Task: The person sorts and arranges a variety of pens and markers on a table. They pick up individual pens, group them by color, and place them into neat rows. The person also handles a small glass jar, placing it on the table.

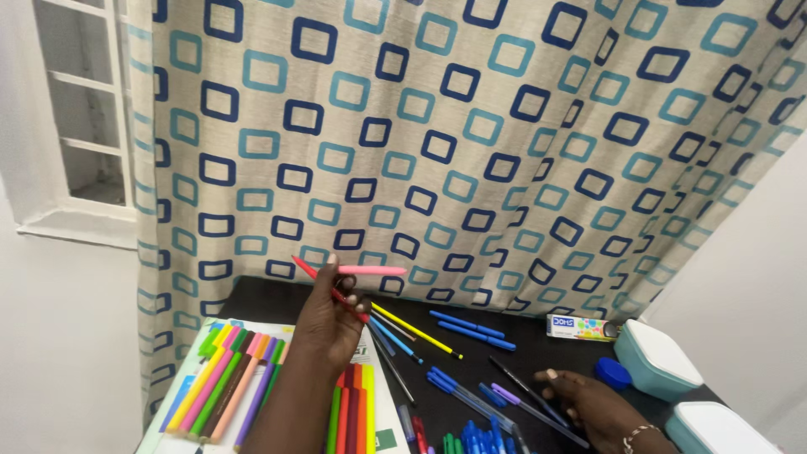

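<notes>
The left hand [329,324] is up in the air, holding a pink pen [370,271] and a red pen [324,286]. The right hand [593,408] lies flat on the black counter [521,336], touching the dark pens [525,391]. Bright markers [227,382] lie in a row nearby.

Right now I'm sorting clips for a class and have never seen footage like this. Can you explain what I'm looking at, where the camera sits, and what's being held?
There is no machine here: a person works with two bare hands, filmed by one camera worn on their head, looking down and forward. The left hand is raised and holds a pink pen and a red pen. The right hand rests on the black table among blue pens. A yellow pen, rows of coloured markers, a small printed box and two pale teal boxes lie around. Behind hangs a patterned curtain.
</notes>
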